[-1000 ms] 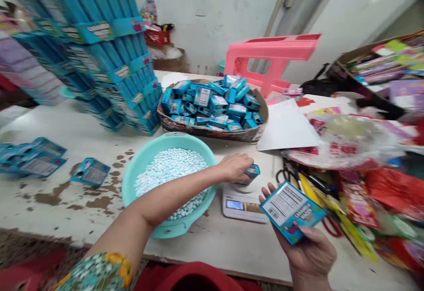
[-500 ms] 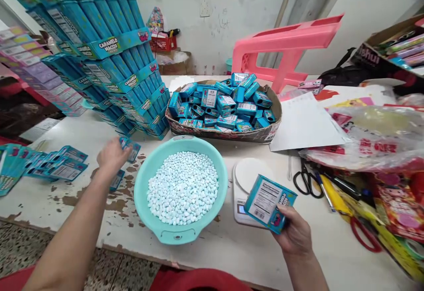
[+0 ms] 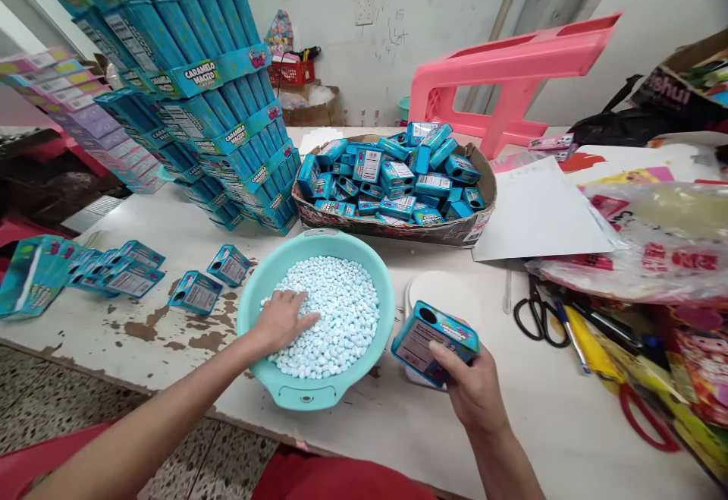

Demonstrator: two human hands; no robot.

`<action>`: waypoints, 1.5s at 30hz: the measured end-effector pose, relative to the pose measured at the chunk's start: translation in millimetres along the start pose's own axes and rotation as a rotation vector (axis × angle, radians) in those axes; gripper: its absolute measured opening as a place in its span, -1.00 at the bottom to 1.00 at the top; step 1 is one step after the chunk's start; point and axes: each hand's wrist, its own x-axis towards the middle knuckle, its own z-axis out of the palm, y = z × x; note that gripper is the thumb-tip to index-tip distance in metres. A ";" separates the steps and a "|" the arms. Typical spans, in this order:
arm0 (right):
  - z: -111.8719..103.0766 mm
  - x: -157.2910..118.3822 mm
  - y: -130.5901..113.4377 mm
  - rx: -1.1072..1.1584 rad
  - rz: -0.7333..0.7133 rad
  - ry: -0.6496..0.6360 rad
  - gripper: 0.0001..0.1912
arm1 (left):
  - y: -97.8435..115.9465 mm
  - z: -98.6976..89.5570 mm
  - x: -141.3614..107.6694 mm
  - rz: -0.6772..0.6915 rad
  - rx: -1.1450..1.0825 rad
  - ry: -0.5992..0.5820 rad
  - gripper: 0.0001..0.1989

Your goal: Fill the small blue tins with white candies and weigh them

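My left hand (image 3: 283,321) rests on the pale blue and white candies (image 3: 335,310), its fingers spread and partly sunk among them. They fill much of a turquoise plastic basin (image 3: 307,397). In my right hand (image 3: 475,378) is a blue candy box (image 3: 432,342), tilted, with a round dark hole on its upper face and a printed panel toward me. The box is above a white kitchen scale (image 3: 447,291) and hides part of it. Two similar boxes, a nearer one (image 3: 196,293) and a farther one (image 3: 230,265), stand left of the basin.
A cardboard tray (image 3: 392,234) heaped with small blue boxes stands behind the basin. Tall stacked display boxes (image 3: 210,83) rise at the back left. Flattened blue cartons (image 3: 34,280) lie at far left. Black scissors (image 3: 540,318), pens and plastic bags crowd the right side.
My left hand has left a small box on the table at left and moved right into the candies. My right hand has shifted left and tipped its box, so the hole shows.
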 end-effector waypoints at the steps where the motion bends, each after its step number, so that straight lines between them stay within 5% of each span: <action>1: 2.6 -0.4 -1.8 -0.060 -0.046 -0.021 -0.55 | 8.6 8.8 -1.7 -0.016 -0.009 -0.072 -0.32; 7: 11.0 -2.7 -16.2 -0.309 -0.152 -0.095 -0.60 | 50.0 41.5 2.5 -0.077 -0.146 -0.179 -0.17; 13: 29.0 5.0 -31.7 -0.264 -0.265 -0.090 -0.60 | 65.4 49.7 10.9 -0.177 -0.662 0.003 -0.56; 18: 59.4 6.0 -42.4 -0.306 -0.356 -0.167 -0.61 | 60.0 18.7 5.7 -0.445 -1.316 0.058 -0.65; 25: 102.8 14.9 -20.0 -0.669 -0.474 -0.340 -0.70 | 74.6 -47.5 1.0 -0.172 -1.803 0.187 -0.75; 34: 124.2 19.1 -12.3 -0.846 -0.622 -0.349 -0.73 | 90.6 -41.3 16.4 -0.080 -1.794 0.467 -0.70; 45: 126.0 28.0 -10.6 -0.796 -0.599 -0.382 -0.72 | 88.0 -43.2 24.0 -0.022 -1.737 0.401 -0.71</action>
